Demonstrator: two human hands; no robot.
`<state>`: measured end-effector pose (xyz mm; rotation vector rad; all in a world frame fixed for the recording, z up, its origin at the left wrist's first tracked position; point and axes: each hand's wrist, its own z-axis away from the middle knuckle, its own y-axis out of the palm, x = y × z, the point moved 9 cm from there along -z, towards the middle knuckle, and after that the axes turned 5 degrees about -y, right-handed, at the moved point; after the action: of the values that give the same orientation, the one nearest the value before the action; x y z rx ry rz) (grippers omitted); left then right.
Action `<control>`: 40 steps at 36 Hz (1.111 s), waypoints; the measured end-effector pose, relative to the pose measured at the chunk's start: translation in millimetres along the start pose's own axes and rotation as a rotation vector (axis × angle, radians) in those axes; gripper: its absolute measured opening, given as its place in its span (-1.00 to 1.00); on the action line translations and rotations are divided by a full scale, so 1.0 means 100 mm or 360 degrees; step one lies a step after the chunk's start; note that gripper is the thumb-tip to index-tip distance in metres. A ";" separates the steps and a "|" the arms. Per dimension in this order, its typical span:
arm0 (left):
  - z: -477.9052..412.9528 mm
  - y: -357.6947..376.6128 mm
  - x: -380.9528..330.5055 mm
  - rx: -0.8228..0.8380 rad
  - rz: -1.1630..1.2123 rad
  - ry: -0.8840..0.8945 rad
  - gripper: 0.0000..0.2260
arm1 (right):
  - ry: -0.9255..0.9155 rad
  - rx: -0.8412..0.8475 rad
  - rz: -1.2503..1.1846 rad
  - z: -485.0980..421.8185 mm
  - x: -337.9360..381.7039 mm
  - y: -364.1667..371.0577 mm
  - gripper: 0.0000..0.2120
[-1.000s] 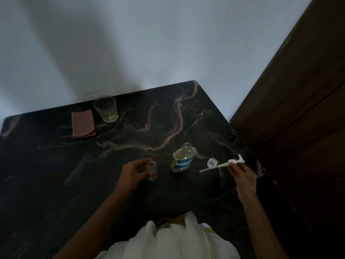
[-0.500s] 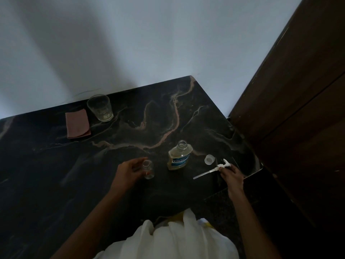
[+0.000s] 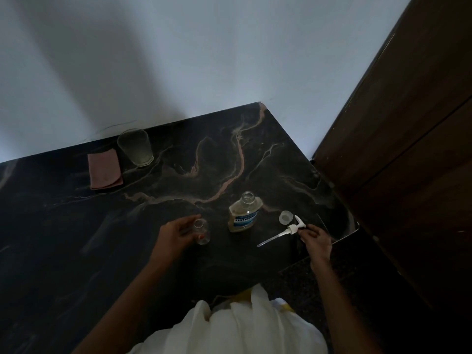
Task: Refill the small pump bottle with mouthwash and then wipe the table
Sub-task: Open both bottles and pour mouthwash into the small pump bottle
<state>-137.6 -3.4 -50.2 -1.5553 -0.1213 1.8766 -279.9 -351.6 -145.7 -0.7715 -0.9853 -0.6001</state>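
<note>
Here, the left hand (image 3: 173, 235) is gripping the small bottle (image 3: 201, 231); the right hand (image 3: 315, 238) is pinching the pump (image 3: 291, 229) beside the mouthwash (image 3: 244, 213).

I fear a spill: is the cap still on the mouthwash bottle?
No, the clear labelled mouthwash bottle stands open-necked, its small translucent cap lying beside it.

We are looking at a dim, underexposed scene; the pale wall (image 3: 204, 60) is catching the most light, crossed by soft shadows. Wide-angle distortion is bending the edges, and dark areas are looking grainy.
</note>
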 end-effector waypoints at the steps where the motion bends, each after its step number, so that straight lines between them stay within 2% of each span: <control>1: 0.00 0.01 0.00 0.0006 0.0006 -0.0002 -0.56 | -0.0011 -0.0013 0.0029 0.02 0.02 -0.01 -0.64; 5: 0.01 0.01 0.03 -0.0024 0.0005 0.0008 -0.56 | -0.0132 -0.0089 0.0102 0.13 0.24 -0.06 -0.67; 8: 0.02 0.01 0.05 -0.0033 0.0034 0.0002 -0.57 | -0.0307 -0.0008 0.0130 0.22 0.51 0.04 -0.70; 12: 0.06 0.03 0.03 -0.0052 0.0133 -0.0006 -0.58 | -0.0481 0.0342 0.0139 0.36 0.80 0.39 -0.70; 16: 0.07 0.03 0.04 -0.0078 0.0149 -0.0009 -0.57 | -0.0572 0.0737 0.0203 0.53 0.99 0.80 -0.49; 21: 0.07 0.04 0.04 -0.0073 0.0151 -0.0008 -0.57 | -0.0554 0.1125 0.0343 0.66 0.95 1.14 -0.29; 24: 0.07 0.04 0.04 -0.0085 0.0144 0.0000 -0.55 | -0.0503 0.1232 0.0321 0.70 0.93 1.25 -0.32; 30: 0.06 0.07 0.04 -0.0070 0.0158 -0.0020 -0.53 | -0.0456 0.1237 0.0275 0.67 0.92 1.37 -0.47; 34: 0.05 0.10 0.07 -0.0063 0.0141 -0.0058 -0.54 | -0.0402 0.1163 0.0321 0.63 0.86 1.43 -0.25; 40: 0.07 0.11 0.04 -0.0103 0.0129 -0.0036 -0.58 | -0.0390 0.1072 0.0249 0.64 0.89 1.41 -0.46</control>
<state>-148.5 -7.0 -56.7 -1.6042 -0.1322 1.9714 -167.5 -225.9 -86.9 -0.3143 -1.2432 -0.0158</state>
